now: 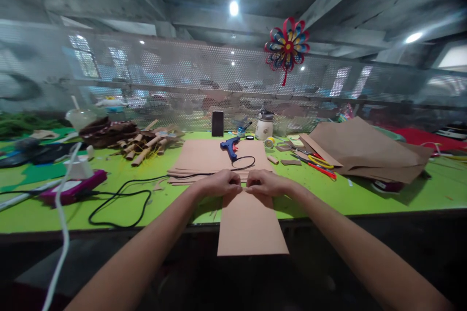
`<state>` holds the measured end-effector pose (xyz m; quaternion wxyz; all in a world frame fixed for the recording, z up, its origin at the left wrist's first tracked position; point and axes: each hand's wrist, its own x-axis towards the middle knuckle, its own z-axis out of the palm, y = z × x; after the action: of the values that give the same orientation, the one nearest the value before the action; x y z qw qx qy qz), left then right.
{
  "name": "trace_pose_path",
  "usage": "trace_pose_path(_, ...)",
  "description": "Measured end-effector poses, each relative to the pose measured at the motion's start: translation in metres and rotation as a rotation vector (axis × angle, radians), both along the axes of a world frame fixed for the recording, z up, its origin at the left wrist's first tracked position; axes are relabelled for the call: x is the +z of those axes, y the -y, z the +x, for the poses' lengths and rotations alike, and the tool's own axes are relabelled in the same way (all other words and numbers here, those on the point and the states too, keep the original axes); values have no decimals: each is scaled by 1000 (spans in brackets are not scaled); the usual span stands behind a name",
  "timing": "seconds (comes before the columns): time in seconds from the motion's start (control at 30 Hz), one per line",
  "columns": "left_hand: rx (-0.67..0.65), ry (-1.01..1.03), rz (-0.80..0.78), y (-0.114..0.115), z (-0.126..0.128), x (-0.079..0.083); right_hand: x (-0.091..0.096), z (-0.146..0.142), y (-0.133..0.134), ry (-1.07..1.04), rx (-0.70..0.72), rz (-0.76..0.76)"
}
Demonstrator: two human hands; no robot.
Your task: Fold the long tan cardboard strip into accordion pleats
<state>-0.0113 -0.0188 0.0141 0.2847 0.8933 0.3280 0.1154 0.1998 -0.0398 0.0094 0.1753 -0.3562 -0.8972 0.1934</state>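
My left hand point(220, 183) and my right hand point(265, 183) meet side by side at the far end of a brown paper strip point(251, 226), fingers curled and pinching its edge. The strip hangs over the front edge of the green table point(365, 194) toward me. Just beyond my hands lies a stack of brown paper sheets point(204, 158). A blue glue gun point(229, 147) rests on that stack, its black cord point(124, 199) trailing to the left.
Rolled paper tubes point(142, 148) lie at the back left, with a pink device point(71, 189) nearer. Red and yellow scissors point(317, 163) and large brown sheets point(365, 150) sit on the right. A white jar point(264, 127), a black box point(217, 123) and a mesh screen with a paper pinwheel point(287, 46) stand behind.
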Motion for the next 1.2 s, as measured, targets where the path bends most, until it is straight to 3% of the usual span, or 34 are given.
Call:
trace_pose_path(0.27,-8,92,233,4,1,-7,-19,9,10,-134,-107,29)
trace_pose_path(0.47,-6,15,235,9,5,-6,-20,6,15,-123,-143,90)
trace_pose_path(0.73,-25,37,376,8,11,-15,-15,-1,14,79,-67,286)
trace_pose_path(0.9,-85,46,414,11,11,-11,-13,-7,14,158,-8,381)
trace_pose_path(1.2,-153,10,392,7,6,-9,-23,3,10,132,22,356)
